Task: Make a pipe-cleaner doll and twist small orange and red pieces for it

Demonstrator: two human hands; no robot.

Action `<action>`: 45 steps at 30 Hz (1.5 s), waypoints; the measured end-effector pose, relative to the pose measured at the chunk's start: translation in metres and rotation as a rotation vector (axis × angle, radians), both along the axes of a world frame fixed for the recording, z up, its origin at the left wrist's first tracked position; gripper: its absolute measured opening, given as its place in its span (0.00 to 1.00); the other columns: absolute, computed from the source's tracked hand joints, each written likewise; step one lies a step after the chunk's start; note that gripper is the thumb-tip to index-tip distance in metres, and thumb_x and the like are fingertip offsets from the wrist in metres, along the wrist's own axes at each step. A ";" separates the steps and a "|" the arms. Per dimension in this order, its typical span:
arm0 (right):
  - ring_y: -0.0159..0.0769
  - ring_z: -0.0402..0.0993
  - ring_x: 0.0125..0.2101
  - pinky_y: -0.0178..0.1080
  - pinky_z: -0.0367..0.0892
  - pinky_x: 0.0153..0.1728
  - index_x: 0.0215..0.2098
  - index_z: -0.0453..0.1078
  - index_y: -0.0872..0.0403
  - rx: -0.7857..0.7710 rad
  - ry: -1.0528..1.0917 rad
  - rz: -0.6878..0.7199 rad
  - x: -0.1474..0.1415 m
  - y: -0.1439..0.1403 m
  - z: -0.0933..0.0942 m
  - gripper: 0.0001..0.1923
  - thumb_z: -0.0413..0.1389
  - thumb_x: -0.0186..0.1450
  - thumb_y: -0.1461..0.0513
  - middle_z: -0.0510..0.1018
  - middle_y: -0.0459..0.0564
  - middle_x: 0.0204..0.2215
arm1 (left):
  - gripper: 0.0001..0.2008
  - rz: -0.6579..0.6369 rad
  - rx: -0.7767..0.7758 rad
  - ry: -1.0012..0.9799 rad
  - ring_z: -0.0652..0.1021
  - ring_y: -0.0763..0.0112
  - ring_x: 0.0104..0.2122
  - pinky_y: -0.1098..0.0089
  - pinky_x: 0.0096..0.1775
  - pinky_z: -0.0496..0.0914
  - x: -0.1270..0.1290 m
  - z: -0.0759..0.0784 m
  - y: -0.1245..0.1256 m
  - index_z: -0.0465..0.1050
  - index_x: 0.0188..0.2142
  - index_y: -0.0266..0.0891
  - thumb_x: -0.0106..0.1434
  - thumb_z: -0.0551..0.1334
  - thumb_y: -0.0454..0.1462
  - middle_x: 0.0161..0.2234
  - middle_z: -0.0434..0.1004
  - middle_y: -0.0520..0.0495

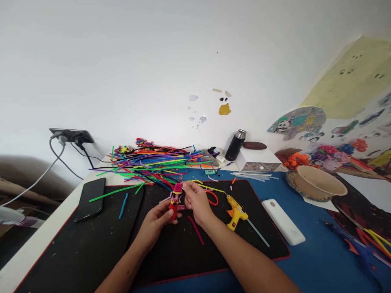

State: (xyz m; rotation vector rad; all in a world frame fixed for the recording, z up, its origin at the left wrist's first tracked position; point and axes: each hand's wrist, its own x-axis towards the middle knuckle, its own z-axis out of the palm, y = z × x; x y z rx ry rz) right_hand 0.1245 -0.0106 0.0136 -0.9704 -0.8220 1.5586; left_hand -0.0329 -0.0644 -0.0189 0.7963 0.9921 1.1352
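Forearms (244, 252), held doll (175, 198), glue gun (236, 213), pipe-cleaner heap (159, 160)

Looks fuzzy and matt on the doll (175, 198) between left hand (156, 221) and right hand (197, 200). Shows as smooth plastic on the glue gun (236, 211) right of them, glossy on the phone (90, 199) to their left, matt and cloth-like on the mat (171, 260) beneath.

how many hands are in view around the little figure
2: the bare left hand grips the small red figure with a fuzzy pink hat by its lower part, and the bare right hand is at the hat. No other hand shows.
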 end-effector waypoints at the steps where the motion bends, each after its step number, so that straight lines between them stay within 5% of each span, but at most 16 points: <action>1: 0.22 0.47 0.13 0.31 0.42 0.15 0.39 0.75 0.56 0.006 0.002 0.006 0.000 0.001 0.001 0.25 0.69 0.56 0.45 0.57 0.33 0.13 | 0.25 -0.015 0.005 0.005 0.84 0.54 0.38 0.64 0.36 0.77 0.000 -0.001 0.000 0.83 0.50 0.40 0.54 0.77 0.45 0.44 0.85 0.38; 31: 0.22 0.47 0.12 0.31 0.40 0.15 0.31 0.74 0.56 0.015 -0.028 0.054 0.000 0.001 -0.003 0.22 0.68 0.57 0.46 0.60 0.34 0.13 | 0.23 -0.079 0.062 0.031 0.83 0.57 0.37 0.66 0.35 0.76 -0.001 -0.004 -0.003 0.84 0.49 0.39 0.56 0.76 0.46 0.40 0.85 0.39; 45: 0.22 0.48 0.13 0.31 0.43 0.16 0.39 0.76 0.58 0.012 0.003 0.020 0.003 -0.001 0.001 0.24 0.68 0.57 0.46 0.59 0.33 0.13 | 0.24 -0.079 0.048 0.038 0.83 0.58 0.36 0.67 0.35 0.76 -0.002 -0.004 -0.003 0.83 0.49 0.40 0.55 0.76 0.46 0.41 0.85 0.39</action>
